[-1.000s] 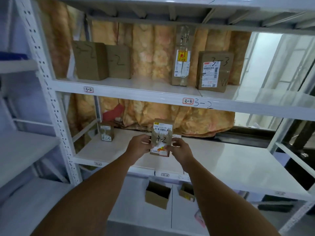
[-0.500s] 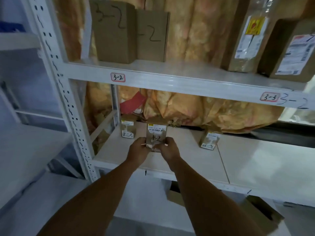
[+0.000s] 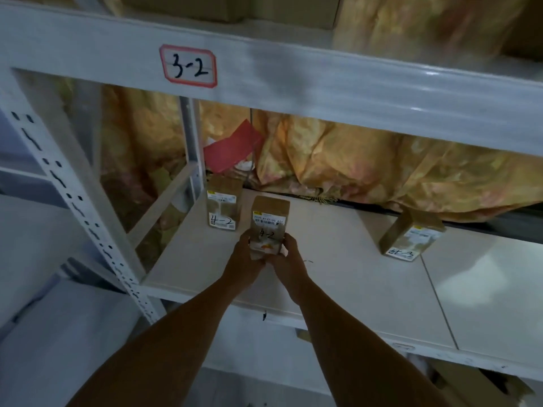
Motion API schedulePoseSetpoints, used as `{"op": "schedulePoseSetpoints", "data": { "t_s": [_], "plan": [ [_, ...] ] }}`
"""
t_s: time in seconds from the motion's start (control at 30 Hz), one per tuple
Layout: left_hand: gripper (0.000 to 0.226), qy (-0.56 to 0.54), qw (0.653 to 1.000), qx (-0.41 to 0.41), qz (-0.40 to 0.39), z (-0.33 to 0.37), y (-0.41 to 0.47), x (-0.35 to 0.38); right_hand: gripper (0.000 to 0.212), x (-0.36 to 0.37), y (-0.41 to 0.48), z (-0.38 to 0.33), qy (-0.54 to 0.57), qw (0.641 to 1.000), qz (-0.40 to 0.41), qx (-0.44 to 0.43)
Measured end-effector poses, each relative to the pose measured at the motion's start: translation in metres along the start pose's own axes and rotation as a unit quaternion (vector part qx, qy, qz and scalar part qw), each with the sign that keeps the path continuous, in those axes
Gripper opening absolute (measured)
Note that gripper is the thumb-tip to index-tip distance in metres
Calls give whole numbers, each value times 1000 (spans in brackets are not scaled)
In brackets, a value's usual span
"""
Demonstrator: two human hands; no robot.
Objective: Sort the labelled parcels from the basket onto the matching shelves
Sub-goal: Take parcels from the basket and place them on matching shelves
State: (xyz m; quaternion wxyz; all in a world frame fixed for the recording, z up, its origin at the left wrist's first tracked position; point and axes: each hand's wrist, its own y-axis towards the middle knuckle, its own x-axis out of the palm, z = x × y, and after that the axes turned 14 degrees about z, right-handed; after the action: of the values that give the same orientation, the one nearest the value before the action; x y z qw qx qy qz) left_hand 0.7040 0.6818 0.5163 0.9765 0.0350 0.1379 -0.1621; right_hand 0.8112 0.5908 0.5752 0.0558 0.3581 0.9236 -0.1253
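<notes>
A small brown parcel [image 3: 269, 223] marked 4-2 stands upright on the white lower shelf [image 3: 338, 277]. My left hand [image 3: 245, 257] grips its lower left side and my right hand [image 3: 286, 257] grips its lower right side. Just behind it to the left stands a second small parcel marked 4-2 [image 3: 223, 205]. A third small parcel [image 3: 411, 236], marked 4-3, stands to the right on the same shelf. The shelf above carries a tag reading 3-2 [image 3: 188, 66].
A perforated white upright [image 3: 73, 201] frames the shelf on the left. Orange patterned cloth [image 3: 367, 160] and a red paper [image 3: 232, 148] hang behind the shelf. An open cardboard box [image 3: 470, 383] shows below at the right. Another white rack [image 3: 26, 236] stands to the left.
Both hands carried the 4-2 parcel forward and down onto the lower shelf beside the other 4-2 parcel. The view moved closer and lower.
</notes>
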Motion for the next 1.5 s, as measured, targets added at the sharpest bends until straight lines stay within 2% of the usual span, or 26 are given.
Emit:
{"op": "schedulePoseSetpoints", "data": {
  "t_s": [0.07,0.13,0.27,0.4,0.53,0.77,0.93,0.97,1.03,1.13,1.27,1.37,1.5],
  "plan": [
    [65,-16,1000,15,-3,-22,27,11,51,7,15,4,0,1000,8,-5],
    [58,-13,999,33,20,-10,32,14,59,14,28,7,11,1000,9,-3],
    [70,31,998,35,45,-26,51,20,76,20,48,12,-26,999,21,9],
    [80,65,996,29,54,-61,74,28,67,18,53,17,-53,998,33,8],
    [82,43,997,31,63,-54,77,30,67,18,57,21,-66,997,36,8],
    [69,22,997,23,67,-37,71,32,71,17,58,21,-63,998,18,2],
    [93,68,996,-16,56,-97,100,39,90,17,57,17,-61,997,-18,30],
    [96,84,995,-20,55,-108,104,39,90,15,53,14,-66,997,-19,41],
    [91,116,991,-36,49,-87,85,31,76,8,41,6,-103,994,-16,42],
    [75,193,980,-50,6,5,13,7,59,-11,16,2,-247,969,-10,-17],
    [58,339,940,19,-39,55,-38,-6,55,-56,-22,-13,-428,898,-8,-97],
    [59,432,896,83,-68,90,-65,-10,55,-93,-53,-35,-494,858,25,-141],
    [60,506,841,175,-71,148,-105,-9,58,-137,-99,-67,-529,830,57,-166]
  ]
}}
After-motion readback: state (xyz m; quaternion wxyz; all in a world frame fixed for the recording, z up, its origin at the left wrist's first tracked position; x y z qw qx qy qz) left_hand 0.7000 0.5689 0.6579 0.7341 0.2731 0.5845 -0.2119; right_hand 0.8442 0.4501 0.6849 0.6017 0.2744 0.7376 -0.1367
